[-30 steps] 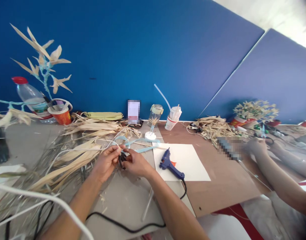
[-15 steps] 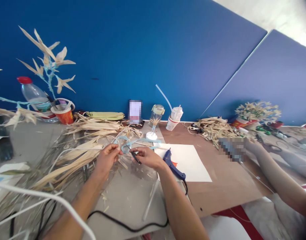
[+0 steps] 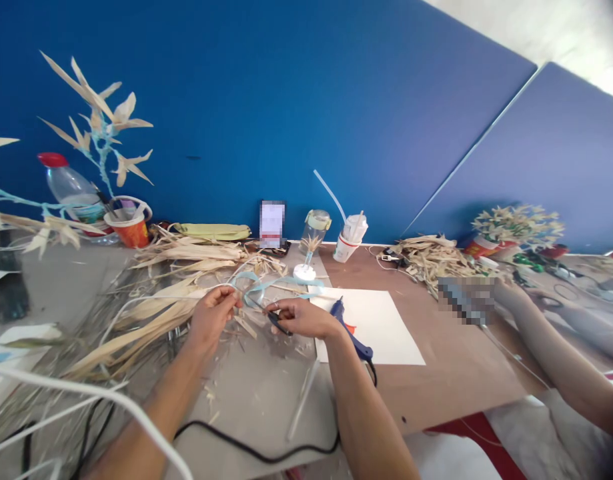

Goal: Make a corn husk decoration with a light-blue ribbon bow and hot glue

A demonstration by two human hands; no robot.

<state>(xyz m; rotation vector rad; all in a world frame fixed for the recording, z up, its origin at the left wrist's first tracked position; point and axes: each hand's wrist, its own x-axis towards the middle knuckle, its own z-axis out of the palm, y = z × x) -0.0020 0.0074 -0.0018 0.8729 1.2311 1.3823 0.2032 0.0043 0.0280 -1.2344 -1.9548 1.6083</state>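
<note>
My left hand is closed in a pinch above the table. What lies between its fingertips is too small to make out. A little to the right, my right hand is wrapped round a black-handled tool. Its thin metal end points left towards my left fingertips; its exact kind is unclear. Just beyond both hands, a light blue ribbon lies in loose loops. Behind it, a small dried-husk flower stands on a round white base.
Dried corn husks spread to the left. A blue glue gun lies on white paper, right of my right hand. A phone, bottle and paper cup stand at the back. Another person's arm reaches in from the right.
My right hand has shifted slightly right and down with the black-handled tool, away from my left fingertips. My left hand stays nearly in place, still pinched.
</note>
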